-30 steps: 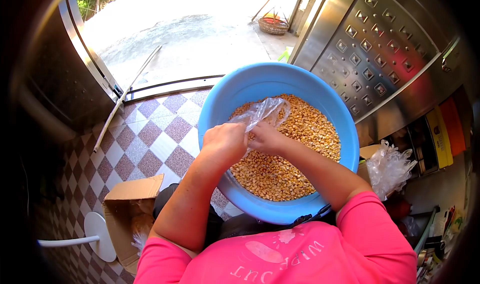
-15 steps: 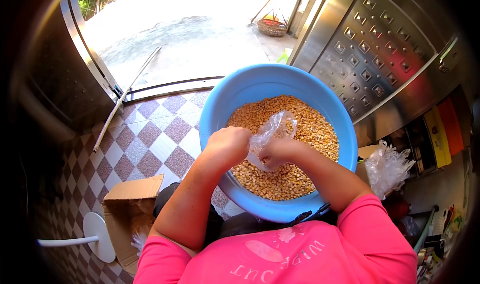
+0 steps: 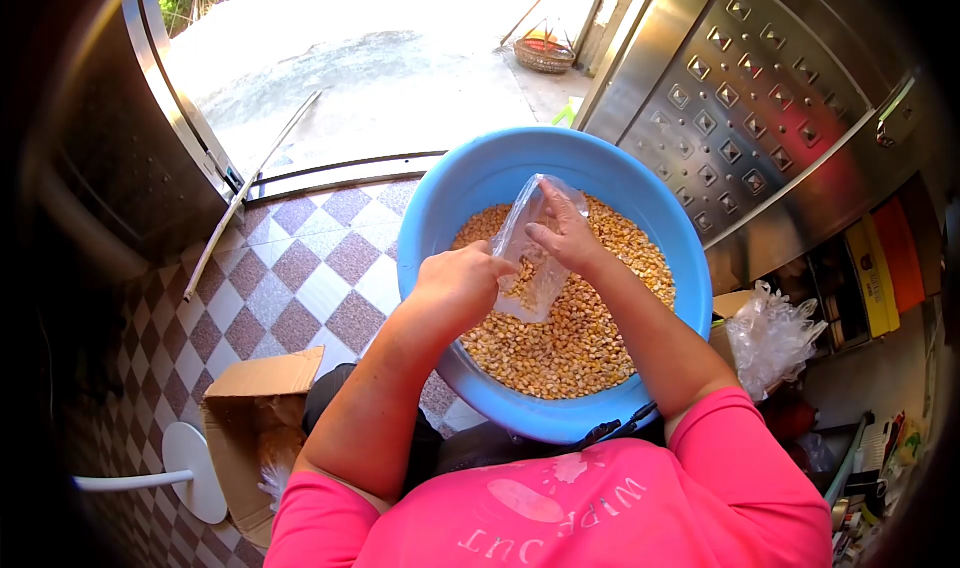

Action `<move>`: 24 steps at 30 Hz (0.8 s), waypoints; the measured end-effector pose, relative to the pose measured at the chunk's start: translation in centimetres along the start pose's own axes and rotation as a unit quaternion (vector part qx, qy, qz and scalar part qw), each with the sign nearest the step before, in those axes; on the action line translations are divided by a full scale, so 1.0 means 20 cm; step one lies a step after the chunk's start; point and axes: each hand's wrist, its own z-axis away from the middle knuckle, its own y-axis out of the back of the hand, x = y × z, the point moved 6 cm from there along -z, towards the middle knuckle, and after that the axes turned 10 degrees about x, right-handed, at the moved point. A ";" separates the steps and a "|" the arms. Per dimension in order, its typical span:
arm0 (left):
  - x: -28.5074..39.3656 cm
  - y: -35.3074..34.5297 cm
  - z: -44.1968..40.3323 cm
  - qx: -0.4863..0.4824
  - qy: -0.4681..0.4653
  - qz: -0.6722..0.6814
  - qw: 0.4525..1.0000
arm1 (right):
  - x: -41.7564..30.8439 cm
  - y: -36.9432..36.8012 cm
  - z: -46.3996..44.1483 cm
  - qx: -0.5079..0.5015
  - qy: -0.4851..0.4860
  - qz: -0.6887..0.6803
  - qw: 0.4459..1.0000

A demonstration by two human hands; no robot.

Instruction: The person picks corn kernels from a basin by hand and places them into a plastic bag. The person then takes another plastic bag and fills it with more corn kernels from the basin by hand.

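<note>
A large blue tub (image 3: 555, 146) holds a heap of yellow corn kernels (image 3: 570, 358). Over the kernels, a clear plastic bag (image 3: 535, 303) hangs between both hands, with kernels seen through or inside it. My left hand (image 3: 462, 283) has its fingers closed on the bag's left edge. To the upper right, my right hand (image 3: 565, 230) has its index finger stretched toward the bag's far edge and its thumb apart, lying against the plastic.
A cardboard box (image 3: 265, 373) stands at the lower left beside a round white base (image 3: 195, 473). Clear plastic bags (image 3: 775, 338) are bunched right of the tub. A pole (image 3: 245, 198) leans across the doorway sill, and a metal door (image 3: 740, 118) stands at the right.
My right hand has moved from low by the bag up to its far side, with its fingers spreading. The bag is now stretched out flatter between the hands.
</note>
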 end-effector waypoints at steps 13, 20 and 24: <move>-0.08 0.07 -0.09 0.167 0.030 0.130 0.977 | -0.46 -0.38 0.39 -0.422 -0.007 -0.206 0.883; -0.03 0.09 -0.09 0.189 -0.047 0.168 0.966 | -0.34 -0.55 -0.02 -0.214 0.146 0.194 0.946; -0.05 0.11 -0.11 0.220 -0.061 0.156 0.961 | -0.30 -0.63 0.01 -0.263 0.156 0.193 0.932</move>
